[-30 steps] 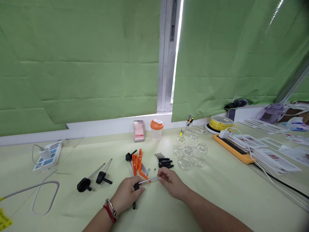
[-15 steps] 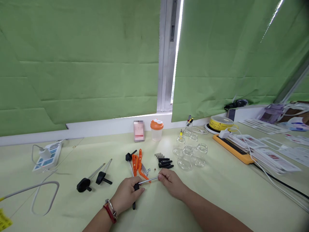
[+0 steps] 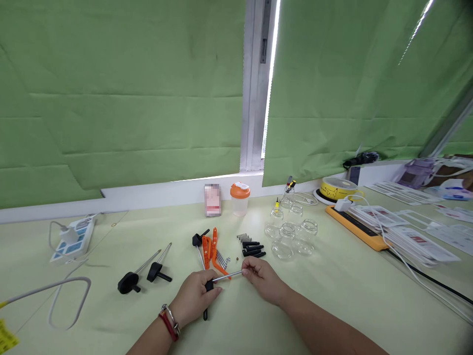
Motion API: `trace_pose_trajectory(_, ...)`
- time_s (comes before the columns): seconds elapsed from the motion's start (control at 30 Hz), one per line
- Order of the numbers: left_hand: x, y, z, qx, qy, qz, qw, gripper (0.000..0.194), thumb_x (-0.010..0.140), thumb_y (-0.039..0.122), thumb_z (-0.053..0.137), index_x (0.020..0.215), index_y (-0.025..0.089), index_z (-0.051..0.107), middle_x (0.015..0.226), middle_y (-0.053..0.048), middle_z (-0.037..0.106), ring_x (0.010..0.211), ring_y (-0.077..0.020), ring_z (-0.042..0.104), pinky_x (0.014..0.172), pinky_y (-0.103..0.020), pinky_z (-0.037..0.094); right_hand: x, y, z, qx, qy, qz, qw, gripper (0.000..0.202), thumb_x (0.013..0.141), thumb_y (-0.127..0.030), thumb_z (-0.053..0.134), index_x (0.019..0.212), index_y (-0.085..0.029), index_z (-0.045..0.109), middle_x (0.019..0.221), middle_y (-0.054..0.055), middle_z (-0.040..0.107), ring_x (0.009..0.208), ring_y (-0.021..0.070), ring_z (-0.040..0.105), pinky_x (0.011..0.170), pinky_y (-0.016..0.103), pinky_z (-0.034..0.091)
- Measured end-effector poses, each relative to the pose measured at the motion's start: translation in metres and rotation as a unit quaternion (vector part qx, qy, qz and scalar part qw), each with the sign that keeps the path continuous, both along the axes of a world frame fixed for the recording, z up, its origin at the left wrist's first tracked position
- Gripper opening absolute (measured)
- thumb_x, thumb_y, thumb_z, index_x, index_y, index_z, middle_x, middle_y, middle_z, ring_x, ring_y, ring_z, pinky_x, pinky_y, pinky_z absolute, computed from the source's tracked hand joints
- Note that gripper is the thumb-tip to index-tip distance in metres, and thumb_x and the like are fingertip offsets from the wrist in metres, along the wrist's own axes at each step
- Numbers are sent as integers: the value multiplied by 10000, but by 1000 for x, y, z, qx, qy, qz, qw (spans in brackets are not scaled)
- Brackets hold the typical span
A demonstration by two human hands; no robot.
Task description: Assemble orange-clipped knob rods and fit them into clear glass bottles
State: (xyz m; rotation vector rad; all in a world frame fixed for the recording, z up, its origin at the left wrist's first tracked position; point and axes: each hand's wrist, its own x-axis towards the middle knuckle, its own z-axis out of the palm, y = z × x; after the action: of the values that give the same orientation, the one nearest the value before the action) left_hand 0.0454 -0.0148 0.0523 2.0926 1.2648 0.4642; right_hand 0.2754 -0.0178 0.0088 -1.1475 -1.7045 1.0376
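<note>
My left hand (image 3: 195, 297) is closed around the black end of a part with a thin metal rod (image 3: 228, 276); a black crank-like handle (image 3: 205, 313) sticks out below the fingers. At the rod's far tip, the fingers of my right hand (image 3: 263, 279) pinch the end, and whatever small piece may be there is hidden. Just beyond lie orange plastic levers (image 3: 206, 251), metal pins (image 3: 221, 260) and another black-headed rod (image 3: 197, 240). Several black sleeves (image 3: 253, 248) and small springs (image 3: 244, 237) rest above my right hand. Two similar rods with black heads (image 3: 128, 283) (image 3: 158, 272) lie to the left.
Several clear glass jars (image 3: 284, 244) stand right of centre, one holding small tools. An orange-lidded cup (image 3: 240, 199) and a small box (image 3: 212, 201) stand by the wall. An orange-and-black power strip (image 3: 356, 229), stacked cards (image 3: 424, 245) and cables lie right; a white power strip (image 3: 76, 239) lies left.
Both hands stay in nearly the same place on the rod. The fingers of my right hand have shifted slightly at its tip.
</note>
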Motion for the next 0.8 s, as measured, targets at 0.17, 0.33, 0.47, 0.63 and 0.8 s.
trace_pose_trajectory(0.17,-1,0,-3,-1,-7,-4,1000,253,775,333,535,937,201,677,683,17,596,610,-142,491,562,-216,355,0,0,0,30,-55,-16,998,246,893,-361,433,733,-189,506,670,-22,445,644,130,409,603,239,332)
trace_pose_trajectory(0.33,-2,2,-6,-1,-9,-3,1000,263,773,332,536,956,206,676,695,18,596,599,-137,480,571,-218,355,0,1,-1,48,-86,-19,995,322,916,-389,395,699,-179,507,693,-6,485,665,135,446,621,244,344)
trace_pose_trajectory(0.47,-2,3,-7,-4,-6,-4,1000,253,775,332,532,951,222,676,674,32,568,576,-126,454,563,-214,345,0,0,-1,43,-71,-27,996,328,915,-394,396,686,-179,492,685,-11,468,656,132,433,621,243,348)
trace_pose_trajectory(0.63,-2,4,-7,-2,-3,-3,1000,240,775,328,530,936,221,674,677,33,566,575,-124,450,567,-215,345,0,-2,-1,0,12,3,1000,123,862,-314,489,869,-198,528,681,-31,428,629,122,393,584,227,338)
trace_pose_trajectory(0.8,-1,2,-3,-2,0,-7,1000,254,778,329,525,939,206,677,671,27,565,578,-127,457,564,-214,347,-1,-1,1,2,4,-4,1000,73,828,-238,499,800,-189,546,670,-25,438,630,124,395,592,232,335)
